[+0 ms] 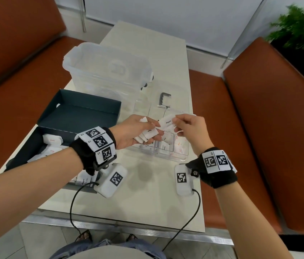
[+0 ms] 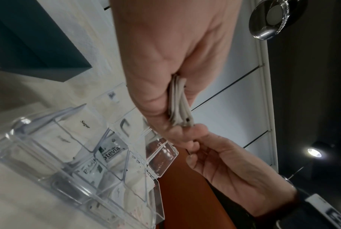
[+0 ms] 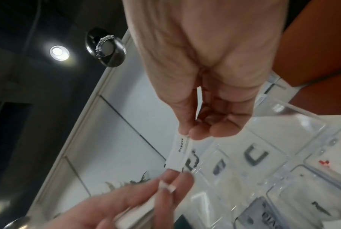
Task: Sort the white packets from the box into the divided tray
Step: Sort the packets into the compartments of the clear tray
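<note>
My left hand [image 1: 138, 130] grips a small stack of white packets [image 1: 147, 136] above the clear divided tray [image 1: 166, 157]; the stack shows edge-on [image 2: 179, 100] in the left wrist view. My right hand [image 1: 188, 126] pinches one white pepper packet [image 1: 167, 122] between thumb and forefinger, its far end near my left fingertips [image 3: 171, 184]. The same packet [image 3: 180, 152] hangs below my right thumb. Tray compartments hold sugar packets [image 2: 83, 125] and stevia packets [image 2: 110, 152]. The dark box [image 1: 35, 144] at the left holds more white packets [image 1: 51, 141].
A clear lidded plastic bin [image 1: 108, 71] stands behind the dark box's raised lid [image 1: 84, 111]. The tray's clear lid [image 1: 166, 98] lies open behind it. Orange benches [image 1: 259, 128] flank the pale table [image 1: 147, 193]. A plant [image 1: 300, 25] is at far right.
</note>
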`<state>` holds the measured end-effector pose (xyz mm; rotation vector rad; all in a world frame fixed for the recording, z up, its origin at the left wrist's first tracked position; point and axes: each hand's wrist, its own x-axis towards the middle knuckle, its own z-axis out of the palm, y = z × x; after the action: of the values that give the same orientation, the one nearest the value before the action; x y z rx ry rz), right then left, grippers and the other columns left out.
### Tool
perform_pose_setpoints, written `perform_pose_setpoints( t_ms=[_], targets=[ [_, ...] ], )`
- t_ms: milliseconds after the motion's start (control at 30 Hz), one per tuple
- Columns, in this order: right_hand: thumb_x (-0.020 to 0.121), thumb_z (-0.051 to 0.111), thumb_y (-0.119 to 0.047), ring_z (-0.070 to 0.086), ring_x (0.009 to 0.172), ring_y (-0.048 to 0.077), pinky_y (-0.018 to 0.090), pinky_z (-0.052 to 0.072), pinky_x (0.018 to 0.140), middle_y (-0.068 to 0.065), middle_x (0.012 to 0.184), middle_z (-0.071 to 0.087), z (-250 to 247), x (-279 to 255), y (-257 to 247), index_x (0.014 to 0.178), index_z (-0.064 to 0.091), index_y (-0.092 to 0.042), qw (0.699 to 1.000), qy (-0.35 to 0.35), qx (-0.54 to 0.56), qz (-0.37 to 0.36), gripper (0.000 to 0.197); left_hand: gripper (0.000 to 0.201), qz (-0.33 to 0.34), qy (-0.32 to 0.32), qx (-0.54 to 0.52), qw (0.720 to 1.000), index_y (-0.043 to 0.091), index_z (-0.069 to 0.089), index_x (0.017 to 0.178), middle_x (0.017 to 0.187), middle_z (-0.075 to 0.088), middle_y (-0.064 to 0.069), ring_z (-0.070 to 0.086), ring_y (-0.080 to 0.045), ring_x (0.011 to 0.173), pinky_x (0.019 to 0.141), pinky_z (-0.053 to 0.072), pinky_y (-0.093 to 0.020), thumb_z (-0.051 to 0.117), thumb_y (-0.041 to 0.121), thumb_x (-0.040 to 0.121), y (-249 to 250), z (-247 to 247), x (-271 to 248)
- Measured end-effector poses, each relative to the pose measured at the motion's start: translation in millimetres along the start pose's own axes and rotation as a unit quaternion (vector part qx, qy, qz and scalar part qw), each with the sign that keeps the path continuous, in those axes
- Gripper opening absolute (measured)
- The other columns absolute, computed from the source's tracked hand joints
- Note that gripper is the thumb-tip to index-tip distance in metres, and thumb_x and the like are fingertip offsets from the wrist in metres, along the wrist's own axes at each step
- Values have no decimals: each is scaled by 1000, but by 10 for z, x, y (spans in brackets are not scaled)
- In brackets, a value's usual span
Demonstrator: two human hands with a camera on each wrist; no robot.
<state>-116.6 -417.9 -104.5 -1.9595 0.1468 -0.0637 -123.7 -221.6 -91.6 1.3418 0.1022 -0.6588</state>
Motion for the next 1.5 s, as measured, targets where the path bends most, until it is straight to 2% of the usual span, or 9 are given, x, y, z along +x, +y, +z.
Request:
perform_pose_setpoints(
  t_ms=[233,367,867,1033,1133,1200,1300,1400,1500],
  targets=[
    [89,62,-11,58,74,7,1,37,72,0,87,68,36,223,236,93,72,-9,950,2,-300,-83,11,24,19,44,9,999,-4,59,119,111,68,-24,68,-26,83,52,53,-22,46,3,100,4,-125,-30],
    [92,53,-11,62,83,25,41,49,83,6,93,66,174,202,391,93,68,-9,898,-14,-426,-107,15,24,22,46,4,999,-5,59,119,111,68,-24,68,-25,80,51,53,-22,46,3,100,-14,-140,-56],
    [94,46,-4,52,92,28,38,37,87,7,102,58,378,216,553,100,57,-8,825,-49,-552,-115,13,25,10,55,-29,998,-6,58,119,112,66,-27,68,-24,76,49,52,-22,47,7,101,-16,-162,-71],
    [95,49,-11,58,90,24,35,41,88,5,105,60,325,139,366,113,59,-12,872,4,-467,-148,21,32,-21,49,-78,996,-2,55,122,114,67,-26,66,-27,88,54,55,-22,47,22,102,20,-161,-53],
    [93,56,-14,56,70,10,9,43,70,2,90,63,360,-11,105,101,66,-12,937,53,-292,-183,14,31,-35,37,-110,993,-2,50,127,117,65,-27,64,-30,95,64,57,-26,44,11,100,28,-172,-41],
    [91,60,-25,56,65,1,3,40,60,-4,83,65,422,-97,-67,96,69,-18,968,16,-198,-151,13,33,-30,16,-108,994,-3,49,129,120,62,-29,65,-30,98,76,58,-29,41,0,97,21,-170,-26],
    [88,64,-33,63,68,3,10,44,63,-8,80,70,452,-138,-200,89,72,-22,983,-59,-150,-87,13,29,11,-4,-45,999,-4,56,124,114,66,-26,70,-27,92,77,59,-29,49,-5,96,-10,-138,4],
    [85,68,-19,63,64,4,19,48,63,-4,77,69,370,-121,-210,86,70,-17,996,-45,-63,-33,3,32,43,24,-32,998,0,57,123,108,69,-22,72,-29,82,69,60,-31,61,0,92,-62,-136,37],
    [84,72,-21,63,60,7,19,51,56,-3,74,68,291,-113,-198,96,67,-12,998,-59,-18,30,15,32,58,38,-37,997,0,63,116,104,71,-21,71,-36,87,82,58,-46,69,6,86,-103,-145,56]
  ],
)
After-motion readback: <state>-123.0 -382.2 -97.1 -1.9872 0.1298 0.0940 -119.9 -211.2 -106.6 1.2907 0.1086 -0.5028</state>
